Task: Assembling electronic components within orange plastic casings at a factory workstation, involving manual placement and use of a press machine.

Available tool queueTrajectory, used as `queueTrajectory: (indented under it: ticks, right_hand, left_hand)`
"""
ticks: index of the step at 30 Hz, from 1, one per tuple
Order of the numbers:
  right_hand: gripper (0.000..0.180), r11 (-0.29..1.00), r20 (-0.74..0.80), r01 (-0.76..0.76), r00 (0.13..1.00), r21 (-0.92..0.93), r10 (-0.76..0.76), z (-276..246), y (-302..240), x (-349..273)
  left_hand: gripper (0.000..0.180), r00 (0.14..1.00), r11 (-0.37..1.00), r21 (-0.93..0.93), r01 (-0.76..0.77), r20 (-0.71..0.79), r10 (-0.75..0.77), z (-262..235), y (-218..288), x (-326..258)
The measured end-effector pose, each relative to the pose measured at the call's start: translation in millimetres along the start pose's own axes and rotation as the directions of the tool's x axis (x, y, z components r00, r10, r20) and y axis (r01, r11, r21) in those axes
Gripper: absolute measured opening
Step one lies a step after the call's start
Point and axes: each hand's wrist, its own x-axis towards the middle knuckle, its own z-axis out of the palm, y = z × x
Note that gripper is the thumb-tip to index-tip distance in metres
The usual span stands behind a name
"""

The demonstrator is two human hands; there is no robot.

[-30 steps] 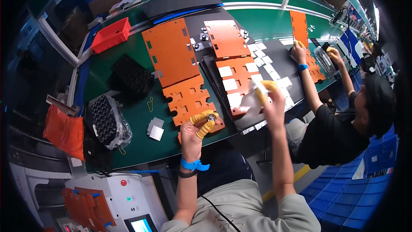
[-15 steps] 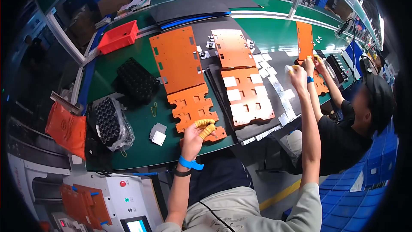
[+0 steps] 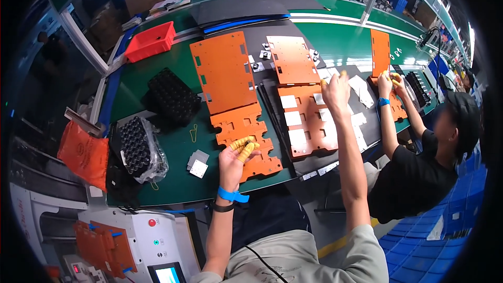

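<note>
My left hand [image 3: 234,163], with yellow finger covers and a blue wristband, pinches its fingertips together over the near part of an orange slotted block [image 3: 238,132]. A small dark bit shows at the fingertips, too small to name. My right hand [image 3: 336,94] hovers, slightly blurred, above the right edge of a second orange block [image 3: 305,107] that bears several white square plates [image 3: 294,118]. Its fingers look apart, with nothing visible in them. Beyond the blocks stand orange panels with cut-outs [image 3: 224,73] [image 3: 292,58]. A whitish, clear-looking piece [image 3: 361,91] lies right of my right hand.
Black moulded trays [image 3: 170,97], one in clear plastic [image 3: 139,149], sit left on the green table [image 3: 178,188]. Small square plates [image 3: 198,167] and a yellow band [image 3: 194,133] lie nearby. A red bin [image 3: 150,42] stands behind. At right a co-worker [image 3: 424,173] handles another orange fixture.
My right hand has swung left from the black mat towards the middle block; the whitish piece it held now lies on the mat. My left hand stays over the left block, its fingers shifted slightly.
</note>
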Motion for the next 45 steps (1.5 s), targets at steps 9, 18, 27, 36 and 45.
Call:
queueTrajectory:
  ticks: [9,18,27,36,45]
  right_hand:
    - [0.042,0.930,0.257,0.359,0.895,0.072,-0.365,27.6,-75.9,-46.9]
    - [0.009,0.844,0.279,0.480,0.866,-0.238,-0.415,21.4,-102.5,-43.3]
    - [0.031,0.361,0.476,-0.341,0.778,0.868,-0.411,-78.5,-85.9,-86.4]
    - [0.026,0.196,0.514,-0.482,0.726,0.854,-0.456,-93.2,-92.6,-128.6]
    - [0.029,0.096,0.567,-0.589,0.702,0.802,-0.431,-89.6,-106.8,-146.3]
  left_hand:
    - [0.027,0.999,0.992,-0.124,-0.036,0.034,0.041,16.1,5.1,20.6]
    - [0.022,0.999,0.995,-0.094,-0.043,0.002,0.044,15.7,8.3,44.4]
    - [0.031,0.974,0.945,-0.270,-0.185,0.077,0.212,10.4,37.9,6.8]
    - [0.035,0.934,0.920,-0.207,-0.334,0.060,0.352,1.6,48.0,-15.0]
    - [0.034,0.935,0.933,-0.071,-0.354,-0.050,0.351,-6.4,36.9,-21.0]
